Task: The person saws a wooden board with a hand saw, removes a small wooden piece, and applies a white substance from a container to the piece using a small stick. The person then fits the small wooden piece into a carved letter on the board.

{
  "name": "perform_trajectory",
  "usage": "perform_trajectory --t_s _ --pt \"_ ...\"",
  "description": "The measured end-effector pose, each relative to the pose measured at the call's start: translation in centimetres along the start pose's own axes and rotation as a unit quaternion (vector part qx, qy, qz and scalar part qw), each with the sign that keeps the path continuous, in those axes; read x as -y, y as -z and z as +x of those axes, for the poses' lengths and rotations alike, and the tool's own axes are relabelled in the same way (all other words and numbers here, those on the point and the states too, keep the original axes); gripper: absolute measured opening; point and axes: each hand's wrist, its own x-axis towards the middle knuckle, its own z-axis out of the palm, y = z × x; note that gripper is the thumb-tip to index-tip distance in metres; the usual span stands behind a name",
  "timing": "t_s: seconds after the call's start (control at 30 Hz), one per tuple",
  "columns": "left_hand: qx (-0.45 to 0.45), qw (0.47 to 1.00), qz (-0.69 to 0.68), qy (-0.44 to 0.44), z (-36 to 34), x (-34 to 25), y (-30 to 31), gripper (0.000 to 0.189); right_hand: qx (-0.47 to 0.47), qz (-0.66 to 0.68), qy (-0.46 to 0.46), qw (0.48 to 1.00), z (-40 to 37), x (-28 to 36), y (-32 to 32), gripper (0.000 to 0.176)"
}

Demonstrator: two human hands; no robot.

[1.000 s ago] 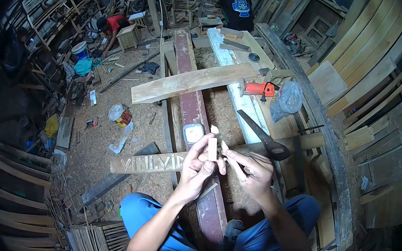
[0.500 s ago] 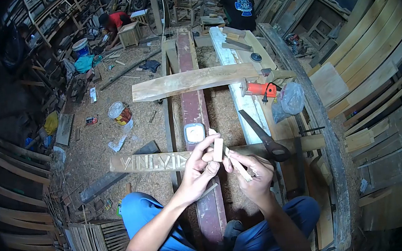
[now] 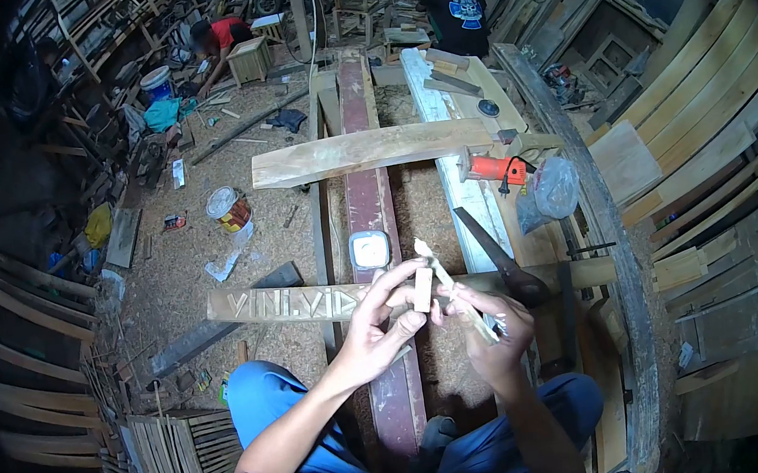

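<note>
My left hand (image 3: 374, 335) pinches a small pale wooden block (image 3: 422, 289) between thumb and fingers. Close beside it, my right hand (image 3: 496, 324) grips a thin light stick (image 3: 442, 273) with a whitish tip, which slants up past the block. Behind both hands lies a wooden board (image 3: 223, 306) with raised letters, partly hidden by my left hand. A square white-topped container (image 3: 368, 250) sits on the dark red beam (image 3: 366, 168) just beyond my hands.
A handsaw (image 3: 523, 285), a red power tool (image 3: 493, 168) and a plastic bag (image 3: 554, 187) lie to the right. A curved plank (image 3: 323, 158) crosses ahead. A paint can (image 3: 228, 209) stands left. Two people (image 3: 221, 38) (image 3: 457, 17) are at the back.
The stick in my right hand now shows longer beside the block, its tip farther up and right. My right hand has shifted slightly right, and the block has moved slightly right with my left hand's fingers.
</note>
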Motion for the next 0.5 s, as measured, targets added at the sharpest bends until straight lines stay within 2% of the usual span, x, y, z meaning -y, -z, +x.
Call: perform_trajectory --t_s 0.07,0.1,0.17,0.2,0.23,0.27,0.33,0.5 --pt "-0.008 0.998 0.06 0.011 0.0 0.2 0.3 0.063 0.0 0.005 0.001 1.0 0.1 -0.5 0.0 0.021" --pt "-0.008 0.998 0.06 0.011 0.1 0.5 0.5 0.063 -0.023 0.005 0.017 1.0 0.1 -0.8 -0.3 0.027" --pt "-0.045 0.97 0.232 -0.052 0.2 1.2 1.0 0.061 -0.047 0.006 0.033 0.998 0.6 -1.0 -0.3 0.034" --pt "-0.045 0.97 0.232 -0.052 0.2 1.0 1.0 0.061 -0.033 -0.068 0.092 0.993 1.1 -1.0 -0.1 0.035" --pt "-0.044 0.947 0.309 -0.072 0.2 0.5 0.9 0.061 -0.019 -0.143 0.15 0.978 1.4 -0.9 0.1 0.035" --pt "-0.042 0.918 0.383 -0.092 0.3 0.3 0.8 0.06 -0.019 -0.144 0.149 0.978 1.5 -0.9 0.1 0.035" --pt "-0.06 0.934 0.343 -0.081 0.2 0.5 0.5 0.061 -0.01 -0.146 0.177 0.973 1.4 -0.7 -0.3 0.037" --pt "-0.086 0.958 0.266 -0.061 0.3 0.3 0.4 0.063 -0.002 -0.133 0.174 0.976 1.3 -0.9 -0.7 0.039"
